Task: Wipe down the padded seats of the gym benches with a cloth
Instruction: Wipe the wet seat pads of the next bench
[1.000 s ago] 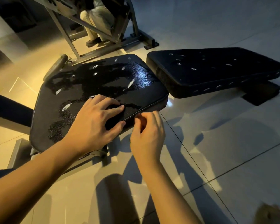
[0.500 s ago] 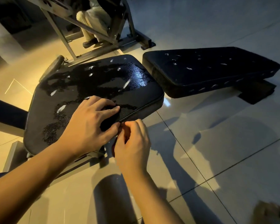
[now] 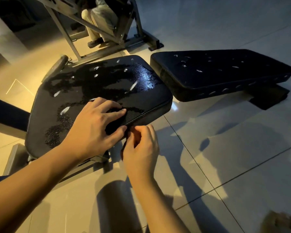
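Right hand (image 3: 141, 148) has slid left along the rim and now pinches the hanging end of the dark cloth (image 3: 115, 125). Left hand (image 3: 91, 130), fingers bent, clamps that cloth to the near edge of the seat pad (image 3: 107, 81), which is pebbled black vinyl, wet-glossy, with rounded corners. A second pad (image 3: 217, 69) lies flat beyond, on shiny floor tiles (image 3: 225, 148).

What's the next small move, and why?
Probably sweep the cloth, gripped by the left hand, up across the near seat pad: wet-looking patches cover its top, and the cloth sits bunched at the front edge, where the right hand pinches its hanging end.
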### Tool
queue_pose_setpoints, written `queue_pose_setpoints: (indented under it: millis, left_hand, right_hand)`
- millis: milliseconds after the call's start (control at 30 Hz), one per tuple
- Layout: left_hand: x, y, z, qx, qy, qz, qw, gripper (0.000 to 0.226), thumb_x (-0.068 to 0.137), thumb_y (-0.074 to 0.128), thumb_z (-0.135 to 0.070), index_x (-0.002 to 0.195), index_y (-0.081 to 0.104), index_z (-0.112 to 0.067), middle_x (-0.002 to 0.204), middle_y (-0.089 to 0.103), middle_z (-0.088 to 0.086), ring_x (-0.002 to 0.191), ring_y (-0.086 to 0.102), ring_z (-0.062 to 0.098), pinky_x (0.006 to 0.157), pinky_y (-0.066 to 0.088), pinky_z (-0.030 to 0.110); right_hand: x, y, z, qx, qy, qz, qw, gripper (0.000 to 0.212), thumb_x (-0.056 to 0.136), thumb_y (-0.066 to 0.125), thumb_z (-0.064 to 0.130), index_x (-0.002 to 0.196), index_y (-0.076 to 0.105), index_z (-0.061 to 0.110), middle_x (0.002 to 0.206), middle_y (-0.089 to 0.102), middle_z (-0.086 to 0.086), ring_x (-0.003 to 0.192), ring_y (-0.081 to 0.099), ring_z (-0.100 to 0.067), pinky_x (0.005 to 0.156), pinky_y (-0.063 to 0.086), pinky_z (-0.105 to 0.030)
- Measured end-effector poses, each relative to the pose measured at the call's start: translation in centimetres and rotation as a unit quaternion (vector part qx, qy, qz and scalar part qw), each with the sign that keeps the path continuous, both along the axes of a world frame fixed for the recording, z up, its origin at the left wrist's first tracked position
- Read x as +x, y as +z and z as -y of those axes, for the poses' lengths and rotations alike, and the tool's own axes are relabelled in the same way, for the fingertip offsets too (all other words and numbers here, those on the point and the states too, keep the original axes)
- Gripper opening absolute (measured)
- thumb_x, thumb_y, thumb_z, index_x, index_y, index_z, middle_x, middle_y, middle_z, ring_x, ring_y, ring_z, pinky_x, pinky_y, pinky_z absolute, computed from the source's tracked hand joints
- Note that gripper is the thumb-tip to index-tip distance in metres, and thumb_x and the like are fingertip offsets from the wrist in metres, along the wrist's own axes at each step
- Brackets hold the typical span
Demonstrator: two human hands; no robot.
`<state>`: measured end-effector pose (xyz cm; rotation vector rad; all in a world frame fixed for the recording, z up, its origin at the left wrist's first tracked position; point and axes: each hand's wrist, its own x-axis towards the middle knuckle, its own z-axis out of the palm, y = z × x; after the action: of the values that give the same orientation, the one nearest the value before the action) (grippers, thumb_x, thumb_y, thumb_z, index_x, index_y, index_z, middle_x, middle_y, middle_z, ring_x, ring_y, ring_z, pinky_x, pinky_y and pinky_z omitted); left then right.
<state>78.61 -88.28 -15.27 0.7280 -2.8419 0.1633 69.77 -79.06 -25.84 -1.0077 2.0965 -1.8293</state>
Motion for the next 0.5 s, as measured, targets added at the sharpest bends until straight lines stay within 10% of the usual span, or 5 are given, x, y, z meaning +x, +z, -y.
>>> queue_pose_setpoints:
  millis: [267, 500]
  left_hand:
    - [0.0, -0.2, 0.0, -0.004, -0.001, -0.001, 1.0, 0.053, 0.093, 0.055, -0.048, 0.131, 0.069, -0.014, 0.127, 0.063, 0.002, 0.113, 0.053, 0.024, 0.093, 0.043, 0.04]
    - [-0.1, 0.0, 0.1, 0.009, 0.005, -0.008, 1.0, 0.056, 0.092, 0.054, -0.051, 0.131, 0.069, -0.014, 0.127, 0.063, 0.002, 0.114, 0.052, 0.023, 0.094, 0.044, 0.043]
  right_hand:
    - [-11.5, 0.6, 2.4, 0.02, -0.143, 0.053, 0.988, 0.007, 0.094, 0.063, 0.011, 0.1, 0.065, 0.008, 0.097, 0.057, 0.003, 0.088, 0.056, -0.016, 0.068, 0.036, -0.002]
    - [-1.3, 0.2, 0.1, -0.01, -0.005, 0.014, 1.0, 0.01, 0.096, 0.063, 0.018, 0.106, 0.063, 0.018, 0.1, 0.055, 0.012, 0.089, 0.051, 0.003, 0.074, 0.042, -0.006]
